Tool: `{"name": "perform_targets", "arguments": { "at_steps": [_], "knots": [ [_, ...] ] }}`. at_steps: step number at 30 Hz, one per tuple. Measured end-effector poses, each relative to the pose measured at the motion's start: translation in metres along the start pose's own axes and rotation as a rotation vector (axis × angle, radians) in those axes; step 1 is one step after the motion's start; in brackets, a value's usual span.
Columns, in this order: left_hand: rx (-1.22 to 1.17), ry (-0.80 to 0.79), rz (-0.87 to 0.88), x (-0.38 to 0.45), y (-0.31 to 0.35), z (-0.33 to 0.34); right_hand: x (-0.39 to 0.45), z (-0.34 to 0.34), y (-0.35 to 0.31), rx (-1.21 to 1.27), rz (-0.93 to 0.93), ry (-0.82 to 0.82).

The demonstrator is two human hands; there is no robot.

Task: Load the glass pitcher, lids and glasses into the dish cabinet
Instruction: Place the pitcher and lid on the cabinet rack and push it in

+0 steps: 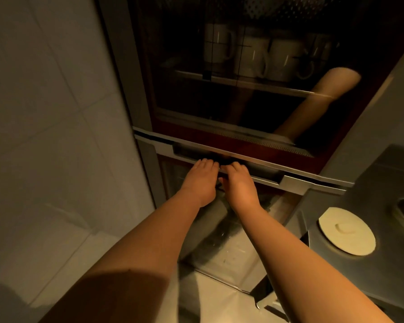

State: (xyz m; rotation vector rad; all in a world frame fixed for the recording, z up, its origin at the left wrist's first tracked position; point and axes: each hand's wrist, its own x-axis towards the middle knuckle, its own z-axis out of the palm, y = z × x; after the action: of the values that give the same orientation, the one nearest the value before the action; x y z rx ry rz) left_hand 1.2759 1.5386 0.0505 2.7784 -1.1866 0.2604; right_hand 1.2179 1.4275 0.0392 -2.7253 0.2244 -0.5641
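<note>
dim tiled wall, grey counter with pale lid | dish cabinet glass-fronted, mugs inside (reflections) | left hand, right hand fingers hooked into handle recess

Single head-worn wide-angle view, looking forward and steeply down along both forearms at close range. The dish cabinet fills the upper frame just beyond the left grip and right grip; the bench lies to their right.

White mugs; cream lid; grey counter
</note>
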Motion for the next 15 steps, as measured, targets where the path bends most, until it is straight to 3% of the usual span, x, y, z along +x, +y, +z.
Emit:
{"name": "perform_targets", "arguments": {
  "at_steps": [15],
  "knots": [
    [-0.045,0.087,-0.038,-0.021,0.006,-0.003,-0.013,-0.001,-0.005,0.056,-0.005,0.100]
  ]
}}
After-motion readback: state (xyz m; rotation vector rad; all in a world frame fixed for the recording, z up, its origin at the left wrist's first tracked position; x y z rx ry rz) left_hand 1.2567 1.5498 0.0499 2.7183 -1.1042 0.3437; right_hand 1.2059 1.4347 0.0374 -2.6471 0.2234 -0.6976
